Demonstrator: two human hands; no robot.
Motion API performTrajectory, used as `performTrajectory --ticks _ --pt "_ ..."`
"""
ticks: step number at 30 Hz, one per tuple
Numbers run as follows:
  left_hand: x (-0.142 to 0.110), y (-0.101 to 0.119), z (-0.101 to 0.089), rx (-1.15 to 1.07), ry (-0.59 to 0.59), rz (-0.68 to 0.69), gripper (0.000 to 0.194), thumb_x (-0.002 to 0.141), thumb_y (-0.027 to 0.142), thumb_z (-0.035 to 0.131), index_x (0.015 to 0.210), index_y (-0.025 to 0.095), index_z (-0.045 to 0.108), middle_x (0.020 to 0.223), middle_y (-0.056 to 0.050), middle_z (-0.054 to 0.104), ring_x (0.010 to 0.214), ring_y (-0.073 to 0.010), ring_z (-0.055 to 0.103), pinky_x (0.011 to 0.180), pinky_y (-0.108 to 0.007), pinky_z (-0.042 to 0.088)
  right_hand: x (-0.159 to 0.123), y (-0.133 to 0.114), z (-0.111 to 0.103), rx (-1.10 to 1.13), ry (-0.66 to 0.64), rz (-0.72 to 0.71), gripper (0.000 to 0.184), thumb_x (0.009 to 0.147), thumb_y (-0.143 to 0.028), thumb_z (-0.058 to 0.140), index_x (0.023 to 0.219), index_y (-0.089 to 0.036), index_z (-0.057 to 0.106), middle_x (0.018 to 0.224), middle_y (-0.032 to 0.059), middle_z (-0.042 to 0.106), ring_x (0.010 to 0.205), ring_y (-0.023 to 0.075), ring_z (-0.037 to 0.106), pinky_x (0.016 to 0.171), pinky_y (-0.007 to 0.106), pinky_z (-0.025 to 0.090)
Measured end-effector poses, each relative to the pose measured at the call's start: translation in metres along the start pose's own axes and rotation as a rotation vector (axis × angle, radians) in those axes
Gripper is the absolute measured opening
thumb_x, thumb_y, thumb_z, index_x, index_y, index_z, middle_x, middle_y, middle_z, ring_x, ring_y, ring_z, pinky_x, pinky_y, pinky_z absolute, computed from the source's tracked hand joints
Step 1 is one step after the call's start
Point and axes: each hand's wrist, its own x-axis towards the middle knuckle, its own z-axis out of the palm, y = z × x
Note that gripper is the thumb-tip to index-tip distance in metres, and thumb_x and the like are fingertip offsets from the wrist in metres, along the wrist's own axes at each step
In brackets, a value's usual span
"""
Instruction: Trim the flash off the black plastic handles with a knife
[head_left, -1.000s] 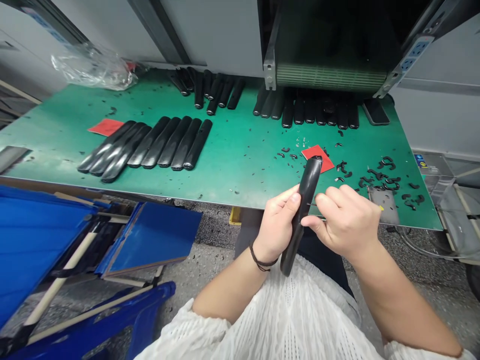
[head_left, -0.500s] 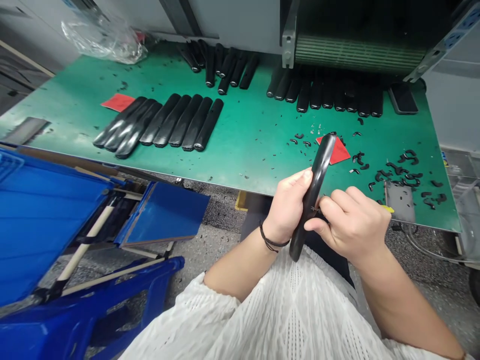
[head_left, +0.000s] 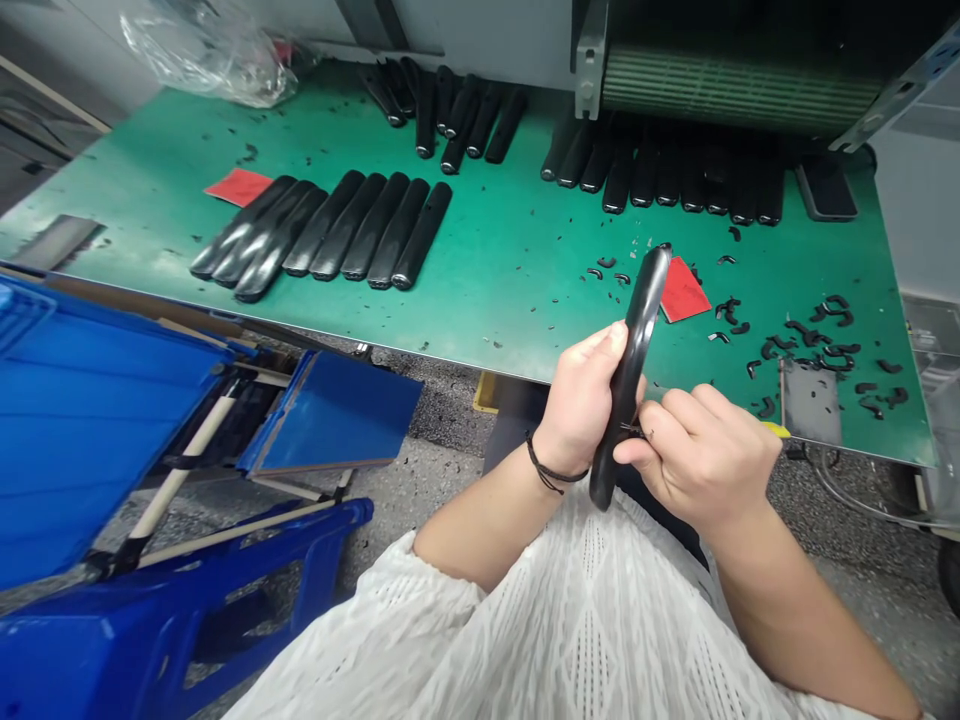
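My left hand (head_left: 589, 395) is closed around a long, glossy black plastic handle-shaped piece (head_left: 645, 300), held tilted above the table's front edge. Its upper end leans away from me; the lower end is near my white top. My right hand (head_left: 709, 450) is in a fist around a slim yellow-handled tool (head_left: 776, 430), whose yellow end sticks out behind the fist. A thin dark tip shows at the right side of the black piece, beside my right thumb. The rest of the tool is hidden by my fingers.
On the green table (head_left: 502, 260) lie a row of black pieces (head_left: 367, 230), more along the back (head_left: 465, 110), and others below a machine (head_left: 735, 85). Black scraps (head_left: 814, 345), a red square (head_left: 684, 290), a grey plate (head_left: 811, 400) and a phone (head_left: 826, 188) lie right. Blue bins (head_left: 97, 430) stand left.
The view has shifted slightly. Both hands keep their grip on the black piece and the tool, and the tool's tip sits slightly lower in the picture along the piece.
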Motion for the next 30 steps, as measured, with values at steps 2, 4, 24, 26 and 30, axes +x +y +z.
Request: performTrajectory --ticks 2,4,24,26,30 --pt "0.002 0.002 0.000 0.001 0.028 0.011 0.048 0.097 0.057 0.064 0.122 0.017 0.068 0.056 0.009 0.038 0.041 -0.0055 0.031 0.038 -0.020 0.025 -0.002 -0.002 -0.001 0.037 -0.030 -0.008 0.054 0.105 -0.061 0.043 0.069 -0.022 0.054 0.061 0.0005 0.047 0.065 0.0176 0.034 0.058 0.034 0.021" --pt "0.004 0.004 0.000 0.016 0.067 0.031 0.048 0.096 0.058 0.064 0.121 0.017 0.068 0.055 0.009 0.038 0.040 -0.0057 0.033 0.038 -0.020 0.027 -0.003 -0.004 -0.002 0.084 -0.072 -0.016 0.056 0.104 -0.063 0.041 0.068 -0.022 0.053 0.062 0.0007 0.047 0.065 0.0173 0.034 0.059 0.034 0.021" --pt "0.032 0.018 -0.013 -0.243 0.421 0.109 0.035 0.108 0.047 0.046 0.108 0.017 0.063 0.058 0.009 0.038 0.040 -0.0044 0.033 0.039 -0.021 0.025 -0.022 -0.005 0.006 0.388 0.072 0.005 0.016 0.089 -0.026 0.078 0.095 -0.022 0.063 0.065 -0.0042 0.055 0.062 0.0127 0.045 0.059 0.030 0.034" --pt "0.034 0.019 -0.014 -0.246 0.450 0.131 0.035 0.107 0.050 0.047 0.107 0.018 0.062 0.059 0.009 0.038 0.040 -0.0046 0.033 0.040 -0.021 0.026 -0.021 -0.009 0.008 0.646 -0.010 0.192 0.031 0.089 -0.024 0.078 0.117 -0.022 0.064 0.077 -0.0014 0.062 0.068 0.0131 0.054 0.062 0.028 0.043" --pt "0.034 0.013 -0.018 -0.079 0.450 0.220 0.040 0.105 0.056 0.048 0.111 0.019 0.061 0.066 0.006 0.047 0.048 -0.0072 0.045 0.048 -0.023 0.037 -0.014 -0.023 0.010 0.918 -0.030 0.404 0.024 0.088 -0.026 0.079 0.109 -0.022 0.067 0.080 -0.0013 0.062 0.066 0.0115 0.054 0.056 0.026 0.045"
